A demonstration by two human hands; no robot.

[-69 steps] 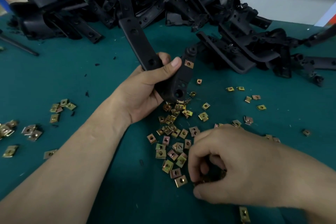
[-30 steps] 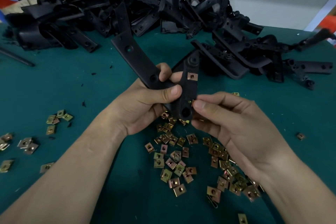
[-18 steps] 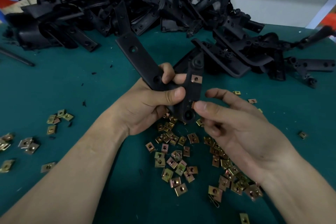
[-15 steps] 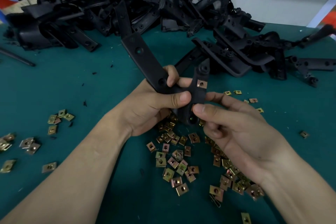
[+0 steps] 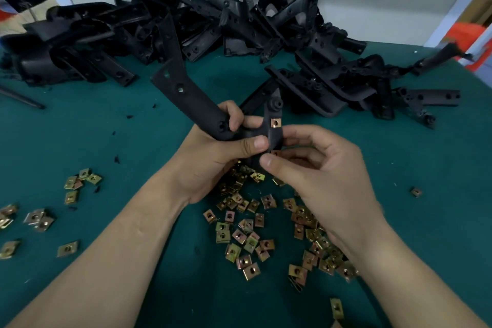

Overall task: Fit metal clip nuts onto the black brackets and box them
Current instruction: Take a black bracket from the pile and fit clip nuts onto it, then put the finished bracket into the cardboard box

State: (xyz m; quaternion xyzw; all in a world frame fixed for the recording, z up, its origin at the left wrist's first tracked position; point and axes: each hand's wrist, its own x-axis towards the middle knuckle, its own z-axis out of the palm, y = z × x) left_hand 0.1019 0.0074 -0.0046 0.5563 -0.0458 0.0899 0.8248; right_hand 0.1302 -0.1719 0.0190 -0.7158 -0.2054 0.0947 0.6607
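Note:
My left hand [image 5: 213, 152] grips a black V-shaped bracket [image 5: 191, 101] at its bend, above the table. One metal clip nut [image 5: 276, 123] sits fitted on the bracket's short right arm. My right hand [image 5: 316, 168] pinches a second clip nut [image 5: 274, 153] against the lower end of that arm, thumb in front and fingers behind; the nut is mostly hidden. A loose heap of brass-coloured clip nuts [image 5: 247, 231] lies on the green table [image 5: 93, 141] under both hands.
A big pile of black brackets [image 5: 239, 26] runs across the back of the table against a white wall. Smaller groups of clip nuts [image 5: 40, 208] lie at the left edge. A single nut [image 5: 416, 191] lies at the right. A dark rod [image 5: 21, 97] lies far left.
My right hand left the nut heap, rose with a nut to the bracket and now pinches it at the short arm's lower end. My left hand tilted the bracket slightly.

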